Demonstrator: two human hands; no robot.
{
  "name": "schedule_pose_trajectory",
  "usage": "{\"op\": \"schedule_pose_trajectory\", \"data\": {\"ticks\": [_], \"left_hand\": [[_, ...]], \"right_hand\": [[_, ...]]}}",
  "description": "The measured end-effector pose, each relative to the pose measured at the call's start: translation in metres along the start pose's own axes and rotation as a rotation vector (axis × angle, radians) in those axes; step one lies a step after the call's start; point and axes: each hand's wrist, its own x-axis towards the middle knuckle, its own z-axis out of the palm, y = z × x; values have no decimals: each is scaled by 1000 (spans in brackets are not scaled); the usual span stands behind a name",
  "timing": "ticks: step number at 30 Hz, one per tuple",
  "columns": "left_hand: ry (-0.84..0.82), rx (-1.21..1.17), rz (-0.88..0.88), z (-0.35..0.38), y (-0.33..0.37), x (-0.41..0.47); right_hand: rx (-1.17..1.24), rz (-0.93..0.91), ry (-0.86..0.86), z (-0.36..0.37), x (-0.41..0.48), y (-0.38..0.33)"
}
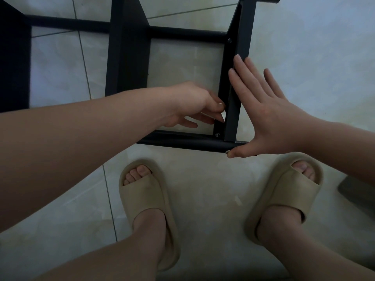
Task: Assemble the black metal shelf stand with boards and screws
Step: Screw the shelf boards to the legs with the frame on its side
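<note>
My feet in tan slippers (146, 199) stand on the pale tiled floor (203, 189), toes just short of the black metal shelf stand (129, 57). It lies on its side on the tiles, which lets me reach the joints from above.

Its nearest tube (182, 141) runs across in front of me and meets the corner post (233, 118), with a screw head (217, 135) at the inside of the joint.

My right grip (269, 118) is spread flat, fingers straight along the post's outer face and thumb under the tube's end. I judge this is to brace the post square.

My left grip (192, 104) reaches inside the frame, thumb and forefinger closed on the post's inner edge. I cannot tell whether they hold a screw.

Farther up the post a second screw (229, 40) fixes the next crossbar (186, 34), so this side looks largely joined.

Beyond lies more dark framework, and a dark panel (14, 57) is at my far left. The light is dim, and a grey object (357, 191) sits at the right edge.
</note>
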Motion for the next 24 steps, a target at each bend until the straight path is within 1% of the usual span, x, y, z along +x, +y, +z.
{"op": "schedule_pose_trajectory", "data": {"ticks": [3,9,20,24], "left_hand": [[16,-21,20,1,0,1],[-10,-31,26,2,0,0],[-59,17,-23,-3,2,-1],[-32,29,-20,-4,-1,-2]], "right_hand": [[-1,3,-5,-1,0,0],[1,2,-6,0,0,0],[-11,2,-7,0,0,0],[-9,3,-6,0,0,0]]}}
